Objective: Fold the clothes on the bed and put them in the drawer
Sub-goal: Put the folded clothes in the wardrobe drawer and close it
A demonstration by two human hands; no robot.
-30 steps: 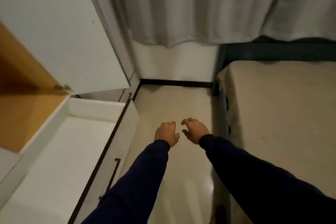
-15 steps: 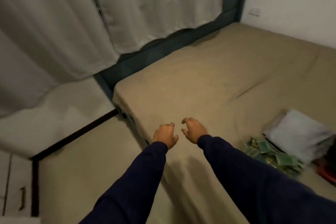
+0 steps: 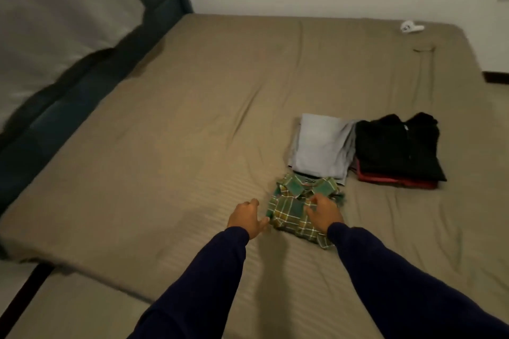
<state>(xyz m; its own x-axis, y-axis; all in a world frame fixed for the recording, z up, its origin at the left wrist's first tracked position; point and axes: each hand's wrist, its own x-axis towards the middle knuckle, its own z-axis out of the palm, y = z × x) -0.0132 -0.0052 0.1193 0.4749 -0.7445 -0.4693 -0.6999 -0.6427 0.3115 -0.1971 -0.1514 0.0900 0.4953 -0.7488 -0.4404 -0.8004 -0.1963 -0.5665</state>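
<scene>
The plaid shirt lies folded on the bed, collar toward the far side, and serves as the marker for the rest. The left hand sits just beside the shirt's left edge, fingers spread and loosely bent, the thumb at or almost at the cloth — whether it touches cannot be told. It holds nothing. The right hand is over the shirt's right half, fingers spread and curved down toward the fabric; the pictures do not show whether they have gripped it or only rest on it. Both arms wear dark blue sleeves. Just beyond the shirt's collar, touching or nearly so, lies a folded grey garment. To the right of that, beyond and to the right of the shirt, a folded black garment lies on top of a red one, of which only the near edge shows. Well beyond the shirt, near the bed's far right corner, is a small white object — too small to identify. Far to the shirt's left runs a dark bed frame, with a pale curtain behind it.
</scene>
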